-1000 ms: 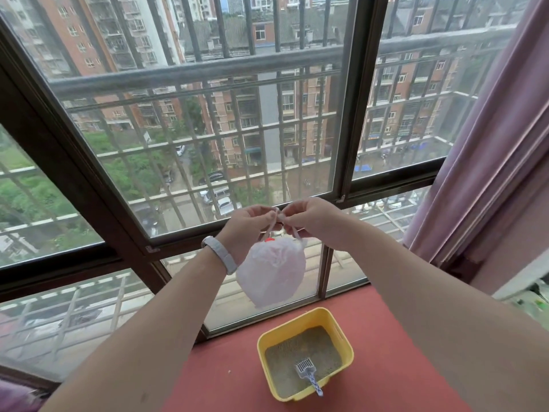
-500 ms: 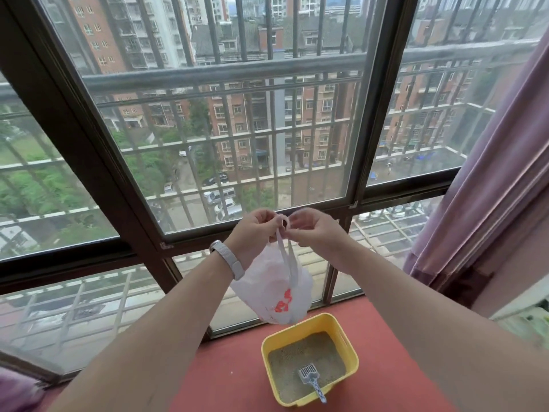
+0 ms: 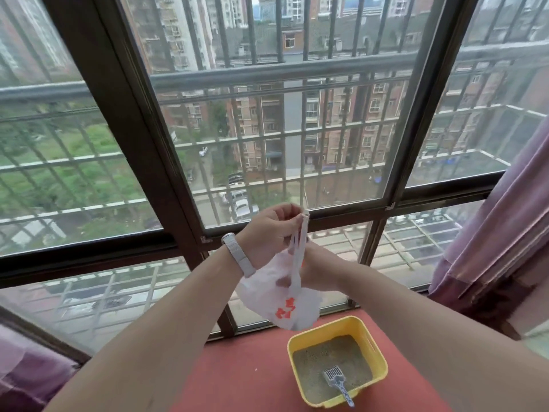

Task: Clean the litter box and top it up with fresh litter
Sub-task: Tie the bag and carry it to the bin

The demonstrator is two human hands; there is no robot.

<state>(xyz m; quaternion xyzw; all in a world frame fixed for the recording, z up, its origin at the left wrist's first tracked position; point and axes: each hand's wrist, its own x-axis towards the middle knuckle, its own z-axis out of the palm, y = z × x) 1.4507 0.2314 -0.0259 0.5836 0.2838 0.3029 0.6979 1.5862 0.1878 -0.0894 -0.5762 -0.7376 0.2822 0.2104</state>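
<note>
A white plastic bag [image 3: 282, 298] with red print hangs in the air above the yellow litter box [image 3: 377, 352]. My left hand [image 3: 267, 230], with a white band on the wrist, pinches the bag's stretched handles from above. My right hand [image 3: 312, 269] is lower, mostly hidden behind the bag, gripping it near its neck. The litter box sits on a red surface [image 3: 246, 370] and holds grey litter [image 3: 323, 358]. A blue-grey scoop [image 3: 337, 380] lies in the litter with its handle over the near rim.
A large barred window [image 3: 267, 129] with dark frames fills the view ahead. Purple curtains hang at the right [image 3: 499, 233] and at the lower left [image 3: 26, 370]. The red surface runs along the base of the window.
My right hand has dropped from the handle tops to the bag's neck, behind the bag. My left hand keeps the handles up and they are pulled long. The bag has turned, showing its red print.
</note>
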